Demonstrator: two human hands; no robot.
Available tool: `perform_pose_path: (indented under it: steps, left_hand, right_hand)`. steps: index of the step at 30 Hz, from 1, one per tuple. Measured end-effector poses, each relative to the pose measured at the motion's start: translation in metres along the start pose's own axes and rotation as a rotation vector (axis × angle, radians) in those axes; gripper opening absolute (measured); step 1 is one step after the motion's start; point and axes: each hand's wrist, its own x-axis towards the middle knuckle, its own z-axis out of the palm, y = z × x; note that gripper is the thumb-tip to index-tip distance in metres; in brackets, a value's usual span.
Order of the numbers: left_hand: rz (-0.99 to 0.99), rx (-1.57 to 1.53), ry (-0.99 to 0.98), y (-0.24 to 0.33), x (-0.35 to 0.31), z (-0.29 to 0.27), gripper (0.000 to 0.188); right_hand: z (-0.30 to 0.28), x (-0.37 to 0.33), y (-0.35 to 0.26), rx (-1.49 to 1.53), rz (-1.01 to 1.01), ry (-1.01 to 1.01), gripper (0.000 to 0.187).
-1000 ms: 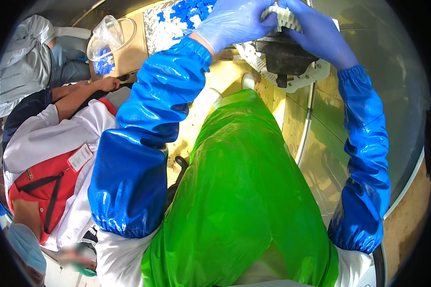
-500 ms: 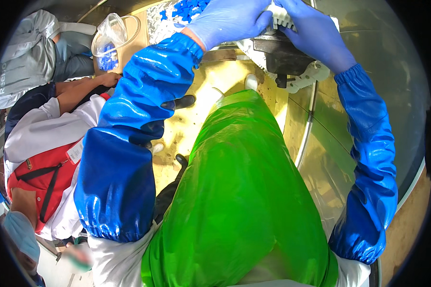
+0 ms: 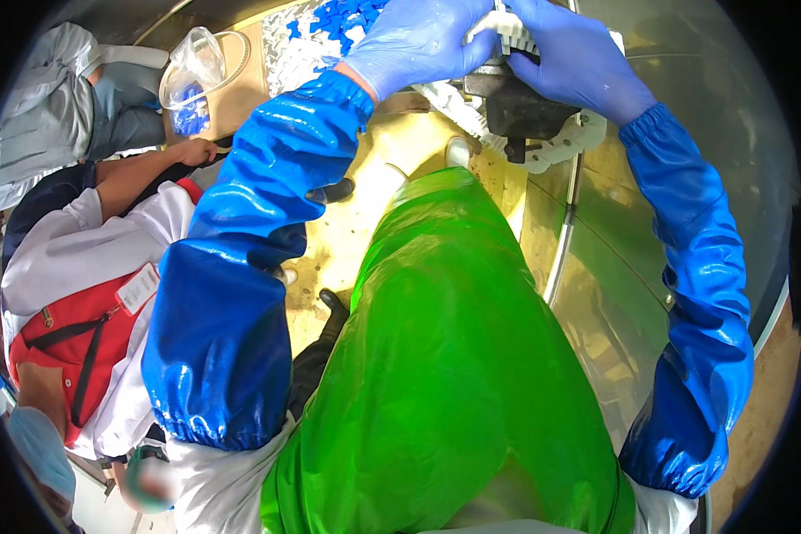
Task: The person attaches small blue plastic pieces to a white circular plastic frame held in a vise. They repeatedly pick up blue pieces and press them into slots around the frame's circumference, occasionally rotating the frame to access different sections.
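Note:
My left hand (image 3: 418, 46), in a blue-violet glove, is at the top of the view, its thumb bent against a white toothed plastic piece (image 3: 513, 34). On the other side of that piece, my right hand (image 3: 587, 67) has its gloved fingers closed about it. Both sets of fingertips are partly hidden behind the piece and the upper edge. Just beneath the hands sits a dark blocky metal fixture (image 3: 527, 114) with a short stub pointing down. Toothed white plastic parts (image 3: 587, 133) lie around and below the fixture.
Left of my hands is a heap of small white pieces (image 3: 301, 60) with blue pieces (image 3: 351, 25). A tan bag (image 3: 245, 76) holds a clear plastic bag with blue contents (image 3: 190, 116). Two people stand at the left; one wears a red bib (image 3: 89, 343). A metal rail (image 3: 565, 227) runs down the right.
My hands have shifted slightly left with the white toothed piece still between them. The person in the red bib has moved a little, and the view has shifted slightly.

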Motion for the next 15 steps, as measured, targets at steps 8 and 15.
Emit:
perform_pose_path:
  steps: [8, 15]
  left_hand:
    - [-0.008, 0.017, -0.052, 0.006, -0.007, -0.010, 0.041]
    - [0.031, 0.012, -0.017, 0.004, -0.009, -0.002, 0.038]
  right_hand:
    - [-0.007, 0.006, 0.007, -0.001, -0.071, -0.078, 0.051]
    - [-0.009, 0.003, 0.004, -0.033, -0.079, -0.061, 0.048]
